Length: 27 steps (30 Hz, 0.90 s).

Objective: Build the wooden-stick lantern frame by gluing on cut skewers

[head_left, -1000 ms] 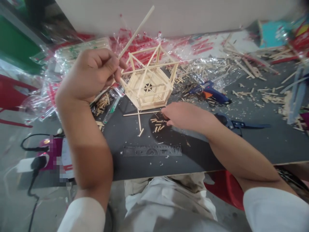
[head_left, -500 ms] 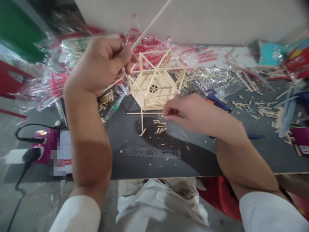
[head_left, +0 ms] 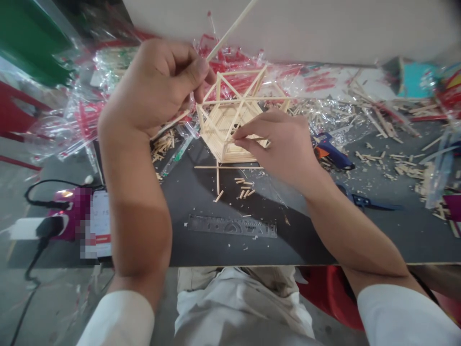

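Note:
My left hand point(head_left: 180, 77) is closed in a pinch around a long thin wooden stick point(head_left: 232, 30) that slants up to the right. Below it stands a six-sided wooden stick frame point(head_left: 230, 101) with crossing bars on top and a layered stick base. At the frame's front side my right hand point(head_left: 277, 144) pinches thumb and fingertips together; what lies between them is too small to make out. In front of the frame, two thin sticks point(head_left: 230, 167) lie crossed on the dark table, near several short cut pieces point(head_left: 245, 187).
A clear ruler point(head_left: 232, 226) lies near the table's front edge. To the right are a blue glue gun point(head_left: 333, 151), a dark blue cutting tool point(head_left: 370, 202) and scattered stick bits. Plastic wrappers point(head_left: 79, 115) crowd the back; a purple power strip point(head_left: 68, 211) with cables and a phone point(head_left: 101, 221) sit left.
My right hand has moved from the crossed sticks on the table up and away to the frame's front side. My left hand still holds the long stick. The view has shifted slightly.

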Tool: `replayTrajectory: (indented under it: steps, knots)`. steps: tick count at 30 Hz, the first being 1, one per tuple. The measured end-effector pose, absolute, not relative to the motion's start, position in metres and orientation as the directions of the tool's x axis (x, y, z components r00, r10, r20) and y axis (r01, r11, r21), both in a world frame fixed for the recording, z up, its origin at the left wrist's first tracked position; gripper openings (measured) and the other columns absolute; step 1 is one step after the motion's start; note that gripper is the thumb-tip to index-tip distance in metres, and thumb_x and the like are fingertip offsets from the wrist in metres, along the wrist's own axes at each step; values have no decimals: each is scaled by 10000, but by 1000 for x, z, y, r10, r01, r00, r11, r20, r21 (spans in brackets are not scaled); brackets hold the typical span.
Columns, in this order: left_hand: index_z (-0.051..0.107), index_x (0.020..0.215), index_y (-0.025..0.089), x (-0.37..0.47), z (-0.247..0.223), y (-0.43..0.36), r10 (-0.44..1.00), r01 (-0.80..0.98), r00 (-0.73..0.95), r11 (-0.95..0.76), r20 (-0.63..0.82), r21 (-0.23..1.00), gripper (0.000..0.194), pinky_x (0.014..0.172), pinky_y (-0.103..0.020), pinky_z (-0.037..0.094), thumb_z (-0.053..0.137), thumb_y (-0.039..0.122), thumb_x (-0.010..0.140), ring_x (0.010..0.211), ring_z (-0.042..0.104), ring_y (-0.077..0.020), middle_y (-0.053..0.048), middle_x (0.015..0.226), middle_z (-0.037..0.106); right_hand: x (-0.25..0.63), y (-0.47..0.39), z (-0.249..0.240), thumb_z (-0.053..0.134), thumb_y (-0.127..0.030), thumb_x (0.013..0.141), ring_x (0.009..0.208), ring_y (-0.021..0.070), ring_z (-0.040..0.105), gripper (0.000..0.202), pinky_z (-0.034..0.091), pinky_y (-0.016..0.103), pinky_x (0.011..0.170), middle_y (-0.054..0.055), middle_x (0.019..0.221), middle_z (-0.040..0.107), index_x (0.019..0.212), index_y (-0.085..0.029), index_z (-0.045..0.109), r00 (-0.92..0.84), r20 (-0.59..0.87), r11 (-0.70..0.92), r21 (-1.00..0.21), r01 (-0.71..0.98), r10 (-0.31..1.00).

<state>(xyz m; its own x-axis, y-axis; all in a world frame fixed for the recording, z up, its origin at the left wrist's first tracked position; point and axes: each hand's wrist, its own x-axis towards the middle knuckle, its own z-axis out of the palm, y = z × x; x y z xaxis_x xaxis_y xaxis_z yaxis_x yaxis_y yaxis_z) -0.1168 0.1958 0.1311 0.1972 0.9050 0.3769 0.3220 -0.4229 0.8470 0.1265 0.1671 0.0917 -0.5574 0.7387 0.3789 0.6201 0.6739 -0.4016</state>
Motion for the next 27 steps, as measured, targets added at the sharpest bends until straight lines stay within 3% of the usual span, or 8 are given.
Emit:
replayTrajectory:
  steps: [4, 12, 18, 27]
  knots:
    - [758, 790, 129, -119, 130, 199, 896, 347, 220, -442, 386, 827, 281, 411, -172, 288, 709, 310, 999, 454, 436, -33, -9, 603, 609, 127, 165, 92, 596, -302, 1037, 998, 278, 734, 207, 589, 461, 898, 61, 1061, 800, 1002, -294, 800, -563, 370, 674, -436, 597, 739]
    - [762, 845, 98, -117, 134, 196, 922, 427, 185, -388, 341, 817, 275, 418, -139, 288, 650, 258, 1039, 483, 456, -17, 3, 607, 588, 127, 163, 95, 583, -328, 1043, 919, 256, 730, 210, 593, 422, 842, 69, 1039, 796, 961, -282, 771, -569, 366, 676, -431, 597, 736]
    - [709, 789, 92, -109, 138, 191, 930, 384, 201, -363, 307, 849, 296, 393, -106, 289, 603, 162, 1056, 463, 426, 19, 39, 612, 584, 124, 159, 99, 552, -306, 1046, 972, 274, 725, 221, 583, 431, 845, 76, 1053, 786, 958, -290, 754, -566, 327, 654, -398, 643, 756]
    - [749, 781, 115, -109, 137, 192, 904, 393, 220, -427, 367, 815, 296, 439, -175, 275, 625, 196, 1037, 500, 450, -4, 25, 626, 617, 121, 156, 101, 489, -354, 1064, 955, 281, 707, 267, 601, 457, 870, 86, 1049, 775, 1022, -313, 750, -557, 297, 631, -401, 664, 776]
